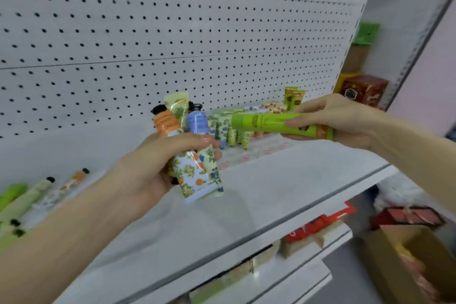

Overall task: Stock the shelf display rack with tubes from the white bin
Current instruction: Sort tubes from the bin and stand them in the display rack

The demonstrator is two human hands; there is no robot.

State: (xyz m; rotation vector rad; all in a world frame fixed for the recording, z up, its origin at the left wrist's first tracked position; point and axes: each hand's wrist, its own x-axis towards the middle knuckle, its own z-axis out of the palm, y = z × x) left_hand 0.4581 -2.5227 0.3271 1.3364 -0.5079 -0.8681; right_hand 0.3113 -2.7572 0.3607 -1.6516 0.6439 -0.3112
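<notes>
Closest in, the left hand (153,168) hangs above the front half of the shelf (259,205). Its fingers are curled tight round a bundle of tubes (195,175), several at once, some cap-up and some crimp-up. I read it as a supply kept ready, so the other hand can place them singly.

Toward the shelf's left end, loose tubes (37,195) lie flat on the board, not yet stood up.

Further over the shelf, toward its right end, the right hand (345,121) holds one green tube (266,122) nearly level. The thumb is underneath, and the fingers are almost straight along the top in a light pinch. The tube's free end points at the display rack (256,153), probably lined up for a slot.

That rack sits at the back of the shelf, part filled with upright tubes. The rows nearer the shelf's right end look emptier, though blur makes that uncertain.

Behind the shelf rises the pegboard (172,44). No white bin is in view.
</notes>
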